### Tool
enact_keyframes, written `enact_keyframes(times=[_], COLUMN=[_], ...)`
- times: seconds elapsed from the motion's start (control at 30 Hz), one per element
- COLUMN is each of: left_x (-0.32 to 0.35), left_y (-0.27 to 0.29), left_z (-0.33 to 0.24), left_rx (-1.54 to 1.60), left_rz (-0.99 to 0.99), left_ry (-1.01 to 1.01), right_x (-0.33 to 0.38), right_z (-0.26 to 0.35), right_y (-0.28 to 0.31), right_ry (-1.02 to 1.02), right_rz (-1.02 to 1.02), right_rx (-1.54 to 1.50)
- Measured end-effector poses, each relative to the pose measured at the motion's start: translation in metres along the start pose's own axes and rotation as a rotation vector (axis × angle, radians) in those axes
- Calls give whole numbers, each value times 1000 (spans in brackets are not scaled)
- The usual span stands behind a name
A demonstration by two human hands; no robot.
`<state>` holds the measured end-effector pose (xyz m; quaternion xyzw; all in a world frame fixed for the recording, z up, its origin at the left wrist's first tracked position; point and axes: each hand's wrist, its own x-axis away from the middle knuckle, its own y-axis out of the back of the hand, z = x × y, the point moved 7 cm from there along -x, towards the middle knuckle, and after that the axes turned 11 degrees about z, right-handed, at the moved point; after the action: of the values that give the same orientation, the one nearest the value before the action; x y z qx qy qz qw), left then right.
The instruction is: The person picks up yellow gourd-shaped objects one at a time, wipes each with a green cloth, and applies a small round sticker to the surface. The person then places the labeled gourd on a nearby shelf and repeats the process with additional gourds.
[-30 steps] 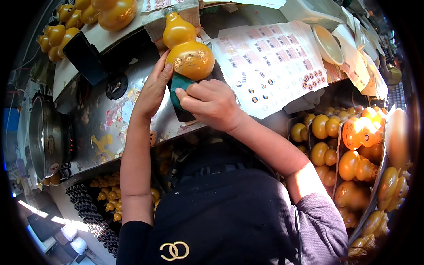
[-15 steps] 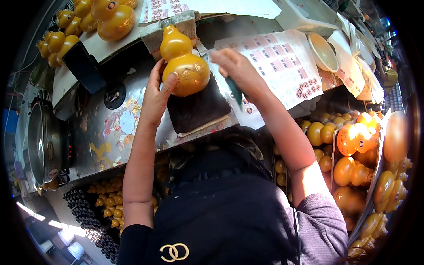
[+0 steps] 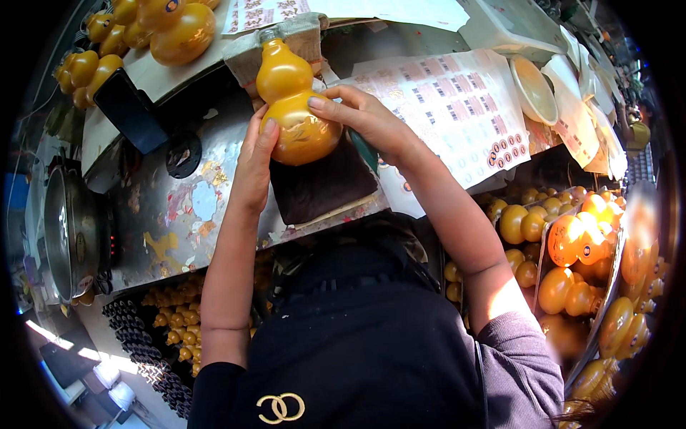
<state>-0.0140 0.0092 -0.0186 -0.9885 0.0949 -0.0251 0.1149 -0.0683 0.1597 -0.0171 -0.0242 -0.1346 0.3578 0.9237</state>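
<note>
Both my hands hold a glossy yellow gourd (image 3: 288, 75), with its greyish narrow tip against a cloth-covered rest (image 3: 304, 36). My left hand (image 3: 255, 161) grips the lower bulb from the left, thumb on the near side. From the right, my right hand (image 3: 368, 121) presses its thumb on the bulb near the waist; its other fingers are partly hidden behind. A dark green flat object (image 3: 364, 151) juts out below my right palm, its kind unclear. Faint gold marks show on the lower bulb. Beneath the gourd lies a dark square pad (image 3: 321, 189).
Printed sticker sheets (image 3: 450, 107) lie to the right, beside a shallow bowl (image 3: 534, 91). At the left are a phone (image 3: 131, 111), a black round disc (image 3: 184, 154) and a metal pan (image 3: 68, 232). More gourds (image 3: 182, 32) stand at the far left; others fill crates (image 3: 568, 239) below right.
My right hand has moved left from above the sticker sheet onto the gourd. The gourd has turned a little, and its gold marks show differently. My left hand stays on it.
</note>
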Motion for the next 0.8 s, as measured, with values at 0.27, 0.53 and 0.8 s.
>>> enact_keyframes(times=[0.27,0.53,0.8], left_x=[2,8,8], left_y=[5,6,3], left_z=[2,4,2], left_rx=[-14,-154,-32], left_rz=[-16,60,83], left_ry=[-61,-70,-61], right_x=[6,10,17], right_z=[-6,-12,-7], right_y=[4,9,4], right_ry=[-15,54,46], right_rz=[5,39,131], right_rx=[-92,52,-108])
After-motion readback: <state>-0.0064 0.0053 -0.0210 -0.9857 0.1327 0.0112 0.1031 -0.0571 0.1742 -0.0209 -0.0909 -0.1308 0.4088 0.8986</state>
